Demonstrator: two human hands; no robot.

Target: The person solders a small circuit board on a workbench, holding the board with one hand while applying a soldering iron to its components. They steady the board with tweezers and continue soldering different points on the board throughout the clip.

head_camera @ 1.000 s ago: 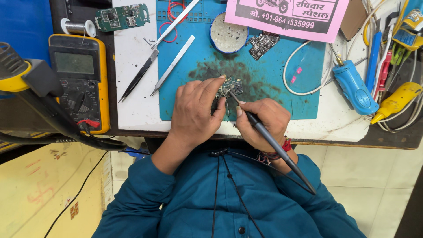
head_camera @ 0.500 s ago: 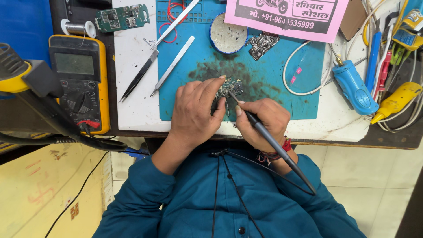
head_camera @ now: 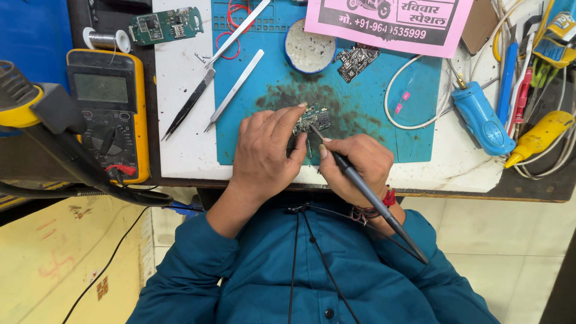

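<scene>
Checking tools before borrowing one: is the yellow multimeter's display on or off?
Off, it seems: the multimeter screen shows blank grey with no digits visible. It lies flat, left of the left hand.

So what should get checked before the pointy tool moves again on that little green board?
1. Small circuit board held steady: ok, the left hand has its fingers on it, on the blue mat.
2. Grip on the soldering iron: ok, the right hand holds it like a pen.
3. Tip on the right spot: cannot tell, the joint is too small to see.
4. Tip hot: cannot tell.
5. Fingers away from the tip: not ok, they sit very close.
6. Tweezers near: ok, lying on the mat's left side.
</scene>
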